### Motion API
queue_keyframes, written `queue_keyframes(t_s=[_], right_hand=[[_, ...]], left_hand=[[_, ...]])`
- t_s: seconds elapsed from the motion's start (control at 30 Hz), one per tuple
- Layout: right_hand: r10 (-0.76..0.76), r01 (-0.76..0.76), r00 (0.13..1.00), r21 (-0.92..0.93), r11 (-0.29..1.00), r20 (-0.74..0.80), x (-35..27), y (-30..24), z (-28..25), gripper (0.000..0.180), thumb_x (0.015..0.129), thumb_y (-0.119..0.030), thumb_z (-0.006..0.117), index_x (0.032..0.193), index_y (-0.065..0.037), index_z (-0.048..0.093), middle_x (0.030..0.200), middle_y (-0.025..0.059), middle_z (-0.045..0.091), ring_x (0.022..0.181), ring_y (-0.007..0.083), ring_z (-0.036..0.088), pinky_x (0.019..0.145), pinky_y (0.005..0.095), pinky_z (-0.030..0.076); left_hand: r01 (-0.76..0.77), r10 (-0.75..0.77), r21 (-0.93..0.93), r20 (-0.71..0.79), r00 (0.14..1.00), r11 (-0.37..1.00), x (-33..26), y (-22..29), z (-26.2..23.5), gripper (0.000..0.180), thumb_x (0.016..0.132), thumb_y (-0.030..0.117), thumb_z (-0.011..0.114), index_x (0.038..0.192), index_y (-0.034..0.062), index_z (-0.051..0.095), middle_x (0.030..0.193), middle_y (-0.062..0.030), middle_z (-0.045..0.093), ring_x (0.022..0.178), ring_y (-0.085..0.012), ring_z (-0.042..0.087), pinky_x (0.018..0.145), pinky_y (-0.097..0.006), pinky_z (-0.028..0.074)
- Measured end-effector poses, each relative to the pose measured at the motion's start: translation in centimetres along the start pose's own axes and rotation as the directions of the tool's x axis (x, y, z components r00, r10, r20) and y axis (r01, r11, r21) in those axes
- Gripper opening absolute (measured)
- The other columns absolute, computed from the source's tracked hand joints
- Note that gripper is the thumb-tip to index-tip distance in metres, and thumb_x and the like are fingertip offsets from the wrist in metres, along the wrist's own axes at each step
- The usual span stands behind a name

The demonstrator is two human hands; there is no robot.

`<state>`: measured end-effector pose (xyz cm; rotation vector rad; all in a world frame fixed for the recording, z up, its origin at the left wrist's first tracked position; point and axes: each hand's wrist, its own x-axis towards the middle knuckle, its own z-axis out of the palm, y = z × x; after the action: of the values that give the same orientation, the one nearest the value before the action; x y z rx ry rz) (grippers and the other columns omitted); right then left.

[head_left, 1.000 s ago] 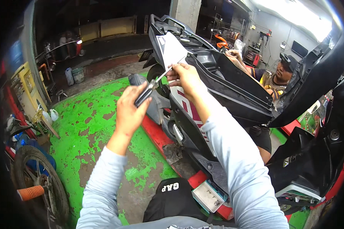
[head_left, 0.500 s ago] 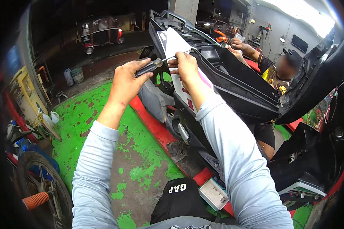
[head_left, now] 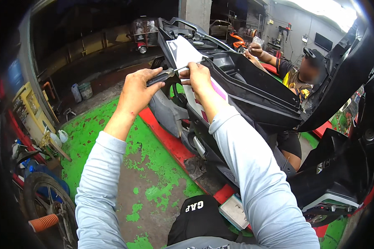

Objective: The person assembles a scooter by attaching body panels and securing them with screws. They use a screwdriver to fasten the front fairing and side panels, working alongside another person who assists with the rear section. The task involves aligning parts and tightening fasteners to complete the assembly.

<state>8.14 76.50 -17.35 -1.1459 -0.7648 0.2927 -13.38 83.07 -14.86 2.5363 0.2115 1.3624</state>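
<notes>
My left hand (head_left: 136, 89) is closed round the dark, partly clear handle of a screwdriver (head_left: 162, 76). Its thin shaft points right, across the white side panel of a black scooter (head_left: 253, 89). At the shaft, the curled fingers of my right hand (head_left: 198, 78) pinch it close to the panel (head_left: 187, 50), which carries dark and magenta markings. The screwdriver's tip lies by the panel's upper edge, too small to make out. Any screw there cannot be seen. The scooter's seat (head_left: 340, 79) is tipped up, and the storage well below it shows.
A co-worker (head_left: 305, 74) is on the scooter's far side, hands raised over it. The scooter stands by a red platform edge (head_left: 170, 145). Near my knee (head_left: 197, 216) lies a small open box (head_left: 235, 211). A loose wheel (head_left: 45, 199) stands at lower left.
The view has shifted slightly. Both hands keep their places at the screwdriver and panel. In the street behind, a red three-wheeled vehicle has moved right.
</notes>
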Motion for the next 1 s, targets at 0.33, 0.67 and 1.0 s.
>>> queue_keyframes(t_s=[0.33,0.67,1.0], right_hand=[[0.02,-0.02,1.0,0.04,0.999,-0.005,0.4,0.1,0.0,0.036,0.098,-0.026,0.05,0.102,0.007,0.064,0.082,0.0146,0.072,0.071,0.0211,0.071,0.059,0.0324,0.056],[0.083,-0.097,0.985,0.086,0.992,0.152,0.1,-0.6,-0.9,0.05,0.103,-0.044,0.056,0.115,0.004,0.061,0.085,0.0127,0.068,0.079,0.0225,0.07,0.069,0.0339,0.057],[0.103,-0.137,0.967,0.132,0.982,0.233,0.8,-0.2,-1.9,0.044,0.104,-0.041,0.054,0.116,0.001,0.061,0.085,0.0113,0.067,0.081,0.0218,0.069,0.074,0.0348,0.057]], left_hand=[[-0.06,0.06,0.035,-0.008,0.998,0.998,0.4,0.2,0.0,0.046,0.079,0.012,0.08,0.124,0.0049,0.071,0.109,-0.0176,0.073,0.1,-0.0299,0.071,0.092,-0.036,0.053],[-0.271,0.267,0.463,0.075,0.961,0.844,4.6,2.1,-1.8,0.033,0.083,0.027,0.077,0.111,0.0099,0.077,0.085,-0.0098,0.067,0.079,-0.0304,0.068,0.071,-0.04,0.055],[-0.184,0.109,0.406,0.2,0.974,0.895,6.7,1.8,-1.3,0.033,0.089,0.035,0.072,0.106,0.0066,0.076,0.069,-0.0118,0.067,0.061,-0.0278,0.066,0.061,-0.04,0.052]])
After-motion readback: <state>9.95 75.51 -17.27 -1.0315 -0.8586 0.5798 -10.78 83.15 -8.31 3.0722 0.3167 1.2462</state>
